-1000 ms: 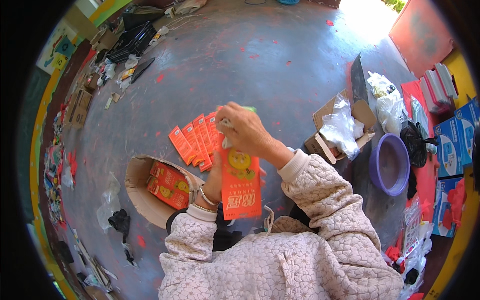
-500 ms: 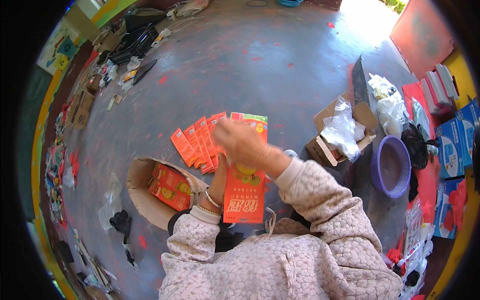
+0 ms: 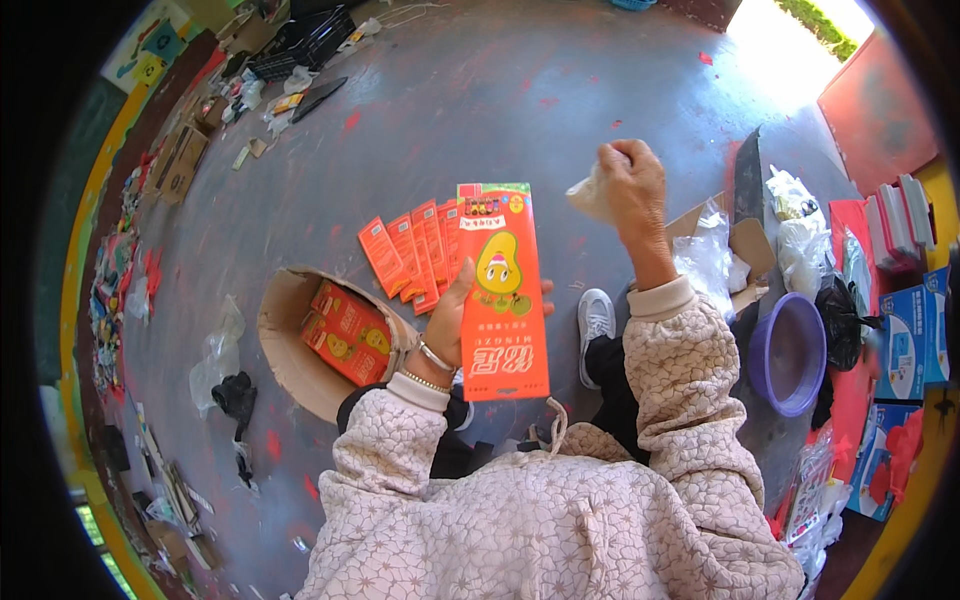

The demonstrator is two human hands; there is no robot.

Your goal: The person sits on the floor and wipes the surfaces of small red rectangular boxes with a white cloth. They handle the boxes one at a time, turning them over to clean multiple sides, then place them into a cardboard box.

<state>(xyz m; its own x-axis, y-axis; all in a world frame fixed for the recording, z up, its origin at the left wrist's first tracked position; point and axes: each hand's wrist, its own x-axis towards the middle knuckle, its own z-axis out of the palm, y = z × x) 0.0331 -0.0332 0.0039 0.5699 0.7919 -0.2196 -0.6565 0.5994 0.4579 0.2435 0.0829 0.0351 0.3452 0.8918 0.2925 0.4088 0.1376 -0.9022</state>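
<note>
So the left hand (image 3: pixel 452 318) has a grip on a flat orange carton (image 3: pixel 500 345), held up in front of the body with its mango-cartoon face showing. Thumb's on the carton's left edge, only fingertips peek past the right edge, and the palm is hidden behind it. Right hand (image 3: pixel 634 182) is balled up around some whitish scrap (image 3: pixel 588 198); cloth or plastic, honestly can't tell, since the fist covers half of it.

On the floor (image 3: pixel 430 120), a fan of orange packs (image 3: pixel 400 258) slips under the carton in view, so I can't count them. A cardboard box (image 3: pixel 285 375) sits nearer the floor's left edge with more packs inside, its near right corner tucked behind the left forearm. The right arm partly blocks another box (image 3: pixel 752 245) stuffed with clear plastic (image 3: pixel 703 262). The litter (image 3: pixel 118 275) along the floor's left edge is mush.
</note>
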